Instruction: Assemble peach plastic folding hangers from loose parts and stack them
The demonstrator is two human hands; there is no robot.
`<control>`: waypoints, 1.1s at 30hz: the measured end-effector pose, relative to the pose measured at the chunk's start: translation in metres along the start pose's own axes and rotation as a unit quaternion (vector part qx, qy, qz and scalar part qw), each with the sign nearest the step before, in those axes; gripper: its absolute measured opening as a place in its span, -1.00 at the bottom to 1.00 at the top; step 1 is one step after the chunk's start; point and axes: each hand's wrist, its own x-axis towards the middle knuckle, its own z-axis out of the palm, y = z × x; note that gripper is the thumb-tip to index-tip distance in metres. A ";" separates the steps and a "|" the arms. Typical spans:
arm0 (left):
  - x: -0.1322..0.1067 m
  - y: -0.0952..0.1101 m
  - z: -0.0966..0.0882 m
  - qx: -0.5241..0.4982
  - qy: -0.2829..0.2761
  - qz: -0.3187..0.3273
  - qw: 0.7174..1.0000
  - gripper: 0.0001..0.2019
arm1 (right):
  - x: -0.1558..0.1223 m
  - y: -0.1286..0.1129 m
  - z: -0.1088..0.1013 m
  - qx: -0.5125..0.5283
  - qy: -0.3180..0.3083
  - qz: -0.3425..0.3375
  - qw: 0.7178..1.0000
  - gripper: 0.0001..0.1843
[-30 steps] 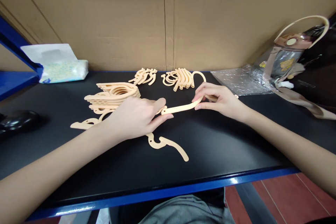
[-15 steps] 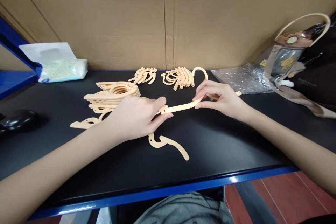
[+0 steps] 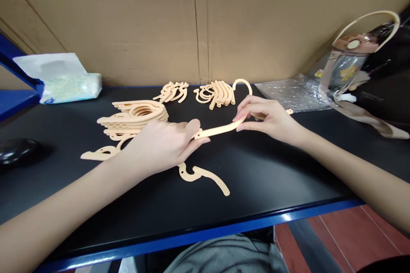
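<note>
Both hands hold one beige plastic hanger arm (image 3: 218, 130) above the black table. My left hand (image 3: 166, 138) pinches its left end, where a small hole shows, between thumb and fingers; a bit of another beige part shows there, mostly hidden. At the bent right end, my right hand (image 3: 267, 118) grips with thumb and fingertips. Below, a loose hook-shaped hanger part (image 3: 188, 173) lies against a curved hanger arm (image 3: 216, 179). Left of my left hand is a stack of beige hanger parts (image 3: 131, 119), with another part (image 3: 99, 153) in front, partly covered by my forearm.
Toward the back lie a small pile of curved pieces (image 3: 173, 91) and a row of hanger arms (image 3: 222, 93) with hooks. A clear plastic bag (image 3: 288, 92) and a strapped bottle (image 3: 349, 64) are at right. A tissue pack (image 3: 70, 87) and black mouse (image 3: 19, 152) are at left.
The view has shifted slightly, so most things appear a little further left. Both hands keep the same hold on the hanger arm, with hardly any movement.
</note>
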 end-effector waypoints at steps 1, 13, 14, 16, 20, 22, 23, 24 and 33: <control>-0.001 0.000 0.000 0.012 0.011 0.000 1.000 -0.53 | 0.000 0.000 0.000 0.009 0.000 0.006 1.000 -0.87; -0.002 0.000 -0.001 0.061 0.071 0.007 0.996 -0.41 | 0.002 -0.001 -0.002 0.071 -0.065 0.096 0.991 -0.80; -0.002 0.000 -0.001 0.058 0.072 0.009 0.996 -0.41 | 0.002 0.000 -0.002 0.070 -0.079 0.105 0.989 -0.78; -0.002 0.000 -0.001 0.049 0.074 0.012 0.996 -0.41 | 0.002 0.001 -0.002 0.070 -0.102 0.122 0.985 -0.76; -0.001 -0.001 -0.002 0.027 0.067 0.016 0.997 -0.40 | 0.001 0.001 -0.002 0.073 -0.113 0.128 0.983 -0.75; -0.001 -0.001 -0.002 0.016 0.065 0.019 0.998 -0.41 | 0.001 0.001 -0.002 0.075 -0.111 0.130 0.982 -0.75; -0.001 -0.001 -0.002 0.010 0.063 0.018 0.998 -0.41 | 0.001 0.000 -0.002 0.076 -0.109 0.131 0.982 -0.75; -0.001 -0.002 -0.001 0.006 0.061 0.017 0.998 -0.42 | 0.001 0.000 -0.002 0.075 -0.107 0.132 0.983 -0.75; 0.000 -0.002 -0.002 -0.029 0.018 -0.020 0.999 -0.45 | -0.001 0.000 0.000 0.066 -0.074 0.123 0.987 -0.78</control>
